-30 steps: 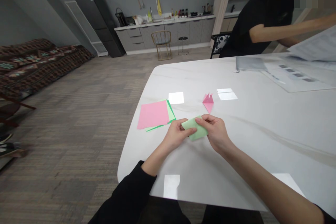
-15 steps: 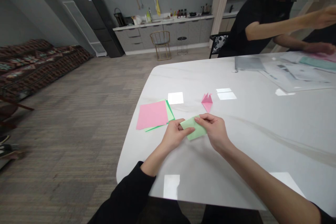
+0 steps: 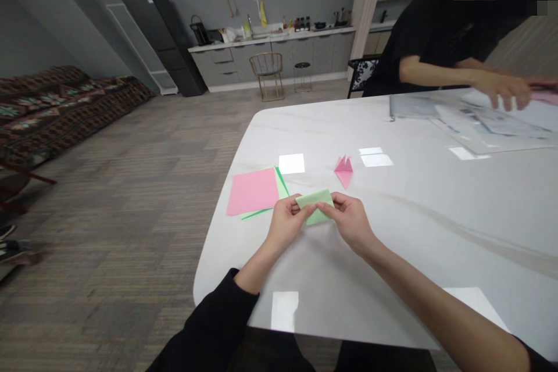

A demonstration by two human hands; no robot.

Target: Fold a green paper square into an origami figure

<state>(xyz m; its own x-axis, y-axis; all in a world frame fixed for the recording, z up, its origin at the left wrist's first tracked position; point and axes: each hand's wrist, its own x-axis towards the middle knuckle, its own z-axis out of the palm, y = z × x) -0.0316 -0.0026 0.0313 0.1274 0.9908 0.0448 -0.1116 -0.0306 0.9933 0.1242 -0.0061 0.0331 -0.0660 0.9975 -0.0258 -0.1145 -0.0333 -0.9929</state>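
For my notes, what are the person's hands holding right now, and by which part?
A folded green paper: the left hand pinches its left edge, the right hand its right edge.

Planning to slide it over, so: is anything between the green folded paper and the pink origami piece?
Nothing visible: the green folded paper, pinched by the left hand and right hand, lies nearer the camera than the pink origami piece, with only white tabletop between them.
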